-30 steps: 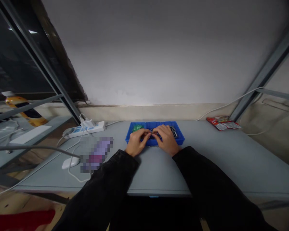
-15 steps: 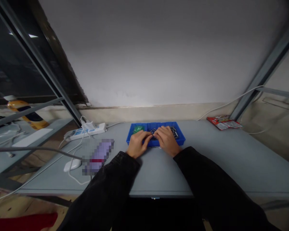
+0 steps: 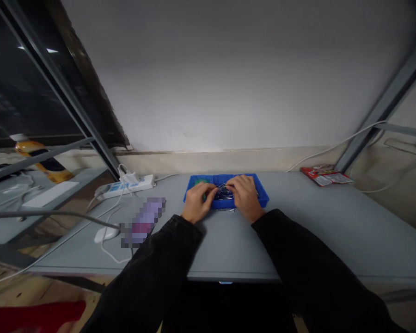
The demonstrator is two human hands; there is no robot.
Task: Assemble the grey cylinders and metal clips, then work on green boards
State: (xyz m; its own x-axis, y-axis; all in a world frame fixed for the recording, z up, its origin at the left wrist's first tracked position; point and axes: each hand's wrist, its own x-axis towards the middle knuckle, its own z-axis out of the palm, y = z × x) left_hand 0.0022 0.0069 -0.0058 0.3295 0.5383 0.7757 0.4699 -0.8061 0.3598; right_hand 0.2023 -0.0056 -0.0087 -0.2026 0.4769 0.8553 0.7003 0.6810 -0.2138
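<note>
A blue divided tray stands near the back of the desk. Green items lie in its left compartment, and several thin metal pieces fill the middle one. Over the left part of the tray is my left hand, its thumb and forefinger pinched on something too small to make out. My right hand covers part of the right side, fingers pinched as well, with what they hold too small to name. A few thin metal pieces lie on the desk along the tray's front edge.
To the left are a power strip with cables, a white mouse-like object and a blurred phone-like object. An orange bottle lies leaning farther left. A red packet sits at the back right.
My hands have moved a little apart over the tray, uncovering more of the middle compartment. The view has shifted slightly.
</note>
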